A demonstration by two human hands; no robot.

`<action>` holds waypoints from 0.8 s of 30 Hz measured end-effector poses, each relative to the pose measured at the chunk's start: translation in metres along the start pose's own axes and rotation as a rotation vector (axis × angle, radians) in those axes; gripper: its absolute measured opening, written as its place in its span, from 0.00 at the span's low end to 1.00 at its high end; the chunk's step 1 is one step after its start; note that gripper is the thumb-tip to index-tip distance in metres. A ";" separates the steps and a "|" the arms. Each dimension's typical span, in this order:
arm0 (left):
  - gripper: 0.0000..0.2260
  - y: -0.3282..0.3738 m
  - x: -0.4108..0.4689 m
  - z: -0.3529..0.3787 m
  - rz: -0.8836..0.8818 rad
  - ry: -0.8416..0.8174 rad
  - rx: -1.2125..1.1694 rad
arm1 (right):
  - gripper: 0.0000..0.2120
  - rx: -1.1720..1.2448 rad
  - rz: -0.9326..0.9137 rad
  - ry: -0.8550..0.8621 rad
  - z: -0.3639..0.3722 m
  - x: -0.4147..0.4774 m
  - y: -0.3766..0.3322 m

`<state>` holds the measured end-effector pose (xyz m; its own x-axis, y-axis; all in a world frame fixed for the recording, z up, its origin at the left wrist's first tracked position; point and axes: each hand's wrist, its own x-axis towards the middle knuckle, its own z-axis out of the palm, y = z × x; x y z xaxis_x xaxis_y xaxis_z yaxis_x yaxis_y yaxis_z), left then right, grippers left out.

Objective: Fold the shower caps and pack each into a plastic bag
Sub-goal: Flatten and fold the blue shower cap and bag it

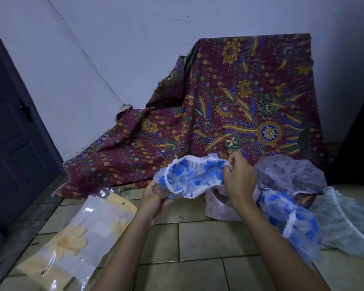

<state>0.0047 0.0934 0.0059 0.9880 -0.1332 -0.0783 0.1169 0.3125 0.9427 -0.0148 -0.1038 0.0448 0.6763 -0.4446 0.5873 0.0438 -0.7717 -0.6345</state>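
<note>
Blue flowery shower cap (189, 179) is being pinched by left hand (153, 198) and right hand (239, 177), stretched flat for folding, above the plastic bag (76, 234).

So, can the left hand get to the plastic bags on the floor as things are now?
Probably yes, but not at once: the left hand is gripping the blue cap together with the right hand. The plastic bags lie uncovered just below it.

Both bare forearms reach forward from the bottom edge, converging slightly. The left hand (153, 198) sits lower, fingers pinched shut (palm turned inward). The right hand (239, 177) is raised higher, its back facing the camera, fingers curled closed.
</note>
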 end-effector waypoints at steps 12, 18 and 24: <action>0.23 0.031 0.006 0.011 0.359 -0.151 1.311 | 0.10 0.075 -0.393 -0.301 0.010 -0.004 -0.012; 0.06 0.028 0.008 0.021 0.554 -0.060 1.211 | 0.18 0.346 0.018 -0.499 0.022 -0.012 -0.009; 0.08 0.030 0.002 0.021 0.645 0.095 1.025 | 0.15 0.509 0.203 -0.597 0.021 -0.020 -0.003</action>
<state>0.0079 0.0828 0.0405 0.8436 -0.1451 0.5170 -0.4910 -0.5982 0.6333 -0.0129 -0.0831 0.0243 0.9791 -0.1255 0.1603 0.1099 -0.3366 -0.9352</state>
